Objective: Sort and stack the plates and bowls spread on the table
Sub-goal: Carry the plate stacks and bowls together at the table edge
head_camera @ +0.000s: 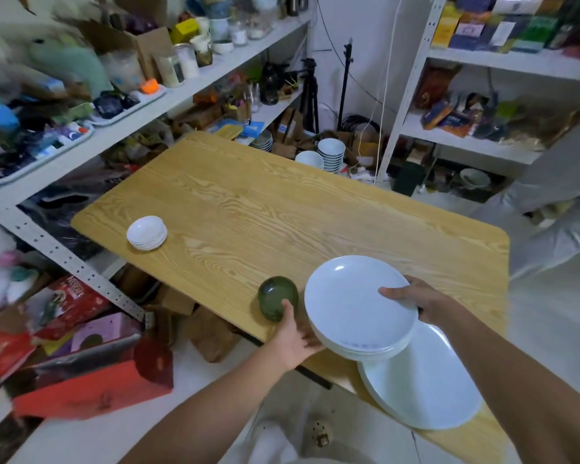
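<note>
Plate stack [359,303]: several white plates, held tilted above the near edge of the worktop [248,202], partly over the large plates [422,380] lying flat at the near right corner. Left hand [293,339] clasps the stack's near-left rim from below, thumb up beside the green bowl [277,301]. Right hand [412,301] grips the far-right rim, fingers over the top plate.

Small white bowls [147,232] sit stacked near the left edge, well apart.

Assessment: the stack is probably heavy, rigid, glazed and slippery, and would break if dropped. Plates could slide while tilted. Hold at opposite rims, palms under, and level it before setting down.
</note>
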`<state>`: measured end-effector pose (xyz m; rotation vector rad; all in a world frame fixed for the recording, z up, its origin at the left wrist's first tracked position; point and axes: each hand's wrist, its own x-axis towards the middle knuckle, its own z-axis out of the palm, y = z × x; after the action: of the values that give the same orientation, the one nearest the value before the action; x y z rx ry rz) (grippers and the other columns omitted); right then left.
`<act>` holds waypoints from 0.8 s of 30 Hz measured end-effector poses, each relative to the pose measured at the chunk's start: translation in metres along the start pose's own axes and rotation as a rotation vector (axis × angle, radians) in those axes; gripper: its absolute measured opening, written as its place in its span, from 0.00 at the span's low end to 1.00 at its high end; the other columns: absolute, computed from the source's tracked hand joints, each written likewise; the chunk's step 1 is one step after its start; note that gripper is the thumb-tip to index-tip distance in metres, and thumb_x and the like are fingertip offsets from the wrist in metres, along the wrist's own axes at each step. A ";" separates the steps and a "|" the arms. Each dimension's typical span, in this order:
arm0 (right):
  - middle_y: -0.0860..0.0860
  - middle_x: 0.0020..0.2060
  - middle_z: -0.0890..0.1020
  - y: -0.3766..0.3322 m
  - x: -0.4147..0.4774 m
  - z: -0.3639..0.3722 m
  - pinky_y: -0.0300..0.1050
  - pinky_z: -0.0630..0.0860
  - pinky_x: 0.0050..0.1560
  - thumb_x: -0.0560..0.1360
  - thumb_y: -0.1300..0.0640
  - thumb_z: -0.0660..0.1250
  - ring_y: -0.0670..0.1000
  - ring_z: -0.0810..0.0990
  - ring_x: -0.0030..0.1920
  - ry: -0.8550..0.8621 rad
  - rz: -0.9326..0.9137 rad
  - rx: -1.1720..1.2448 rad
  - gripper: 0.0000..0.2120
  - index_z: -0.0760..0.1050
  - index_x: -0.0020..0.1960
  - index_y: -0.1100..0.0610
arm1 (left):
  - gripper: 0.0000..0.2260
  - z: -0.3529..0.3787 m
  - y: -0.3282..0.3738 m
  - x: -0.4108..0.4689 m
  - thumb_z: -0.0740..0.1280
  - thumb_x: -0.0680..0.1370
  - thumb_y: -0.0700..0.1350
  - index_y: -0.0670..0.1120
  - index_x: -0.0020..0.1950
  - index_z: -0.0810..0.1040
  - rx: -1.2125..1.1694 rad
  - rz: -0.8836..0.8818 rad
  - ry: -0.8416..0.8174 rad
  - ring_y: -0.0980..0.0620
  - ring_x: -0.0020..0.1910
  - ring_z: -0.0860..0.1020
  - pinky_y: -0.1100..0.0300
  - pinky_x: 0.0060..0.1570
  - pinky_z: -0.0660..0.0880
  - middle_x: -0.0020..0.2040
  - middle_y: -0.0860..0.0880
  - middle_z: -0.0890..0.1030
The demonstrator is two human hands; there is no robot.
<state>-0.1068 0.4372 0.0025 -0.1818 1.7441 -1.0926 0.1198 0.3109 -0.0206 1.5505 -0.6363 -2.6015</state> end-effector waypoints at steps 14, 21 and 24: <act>0.60 0.50 0.82 -0.007 0.022 0.026 0.53 0.82 0.42 0.69 0.64 0.74 0.58 0.82 0.44 0.252 -0.050 0.380 0.20 0.75 0.59 0.63 | 0.34 -0.030 0.039 0.025 0.67 0.78 0.46 0.41 0.77 0.52 -0.297 0.010 0.182 0.34 0.68 0.69 0.41 0.69 0.66 0.70 0.30 0.64; 0.61 0.56 0.80 -0.015 0.038 0.043 0.49 0.81 0.34 0.67 0.63 0.76 0.61 0.81 0.48 0.425 -0.027 0.474 0.27 0.71 0.64 0.64 | 0.29 -0.037 0.052 0.047 0.69 0.76 0.39 0.50 0.74 0.62 -0.433 0.036 0.225 0.32 0.70 0.63 0.34 0.54 0.75 0.73 0.37 0.61; 0.62 0.57 0.80 -0.021 0.046 0.050 0.48 0.80 0.36 0.67 0.63 0.76 0.61 0.81 0.47 0.429 -0.014 0.480 0.28 0.71 0.64 0.64 | 0.27 -0.040 0.064 0.052 0.67 0.77 0.38 0.53 0.73 0.63 -0.445 0.075 0.236 0.31 0.71 0.61 0.34 0.57 0.73 0.73 0.37 0.60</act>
<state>-0.0948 0.3695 -0.0163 0.3626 1.7849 -1.6112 0.1173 0.2267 -0.0565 1.6041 -0.0835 -2.2486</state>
